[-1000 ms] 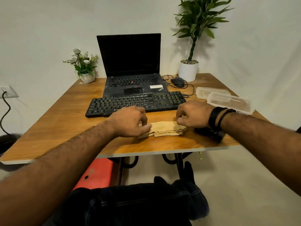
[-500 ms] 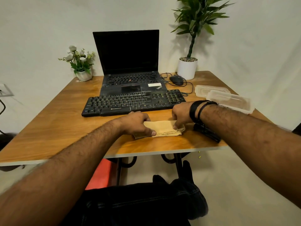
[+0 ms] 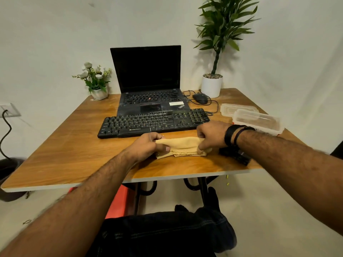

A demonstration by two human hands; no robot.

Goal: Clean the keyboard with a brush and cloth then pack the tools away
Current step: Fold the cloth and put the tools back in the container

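Fingers (image 3: 167, 148) of the left hand (image 3: 146, 145) are curled round one end of the yellow cloth (image 3: 182, 147); the right hand (image 3: 211, 135) pinches the other end, lifting the fold slightly while its lower layers rest on the tabletop (image 3: 74, 154). One cloth, and it looks light, limp and easily creased, so the folded corners seem the place to hold. Just right of the right hand's fingers lies one dark object, perhaps the brush (image 3: 234, 154); I cannot tell. Beyond the fingers sits one keyboard (image 3: 152, 123), touching one laptop (image 3: 148, 86). Farther right: one clear box (image 3: 258, 121), one lid (image 3: 235, 109).
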